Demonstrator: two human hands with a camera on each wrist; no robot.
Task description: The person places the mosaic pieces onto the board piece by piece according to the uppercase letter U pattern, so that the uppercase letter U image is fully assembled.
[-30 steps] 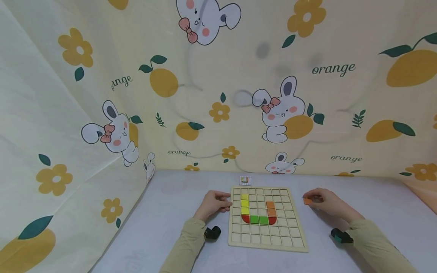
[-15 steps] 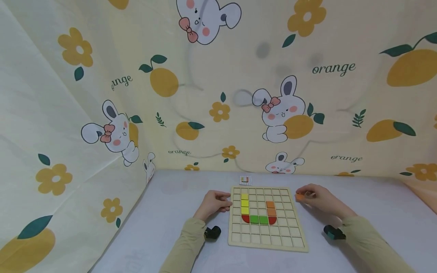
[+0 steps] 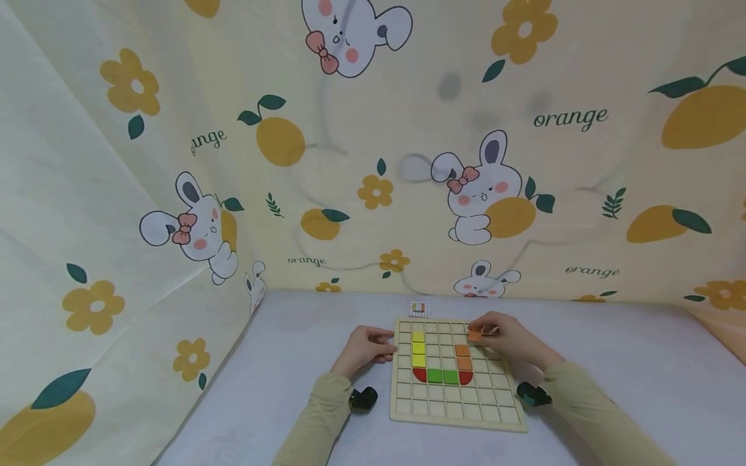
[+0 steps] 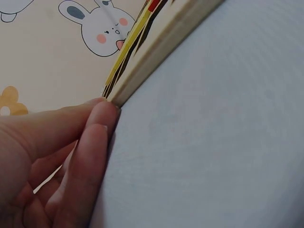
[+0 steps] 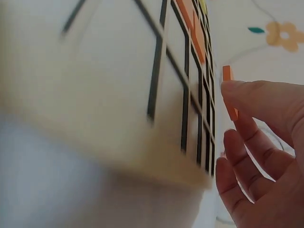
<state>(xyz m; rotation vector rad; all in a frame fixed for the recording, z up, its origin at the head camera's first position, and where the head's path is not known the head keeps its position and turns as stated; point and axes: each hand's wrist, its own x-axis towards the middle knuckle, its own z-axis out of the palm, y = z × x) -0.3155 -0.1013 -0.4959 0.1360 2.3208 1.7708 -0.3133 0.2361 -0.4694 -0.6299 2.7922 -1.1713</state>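
Observation:
In the head view, a wooden grid board (image 3: 437,408) bears yellow tiles (image 3: 418,348), orange tiles (image 3: 463,356), green tiles (image 3: 443,376) and red rounded corner tiles (image 3: 419,375), together forming a U. My left hand (image 3: 361,349) holds the board's left edge with thumb and fingers; the left wrist view has the fingertips at the board's rim (image 4: 152,61). My right hand (image 3: 509,335) pinches a thin orange tile (image 5: 228,90) between thumb and forefinger. It is over the board's far right part, up and right of the placed orange tiles. The other right fingers are loosely bent.
A small pattern card (image 3: 419,309) with a coloured U on a grid lies just beyond the board. A pale cloth covers the table (image 3: 291,362). Behind stands a curtain (image 3: 373,142) printed with rabbits and oranges. Black wrist cameras (image 3: 533,394) sit under both wrists.
My right hand has carried the orange tile leftward from beside the board to above its far right part. The left hand and the board have stayed where they were.

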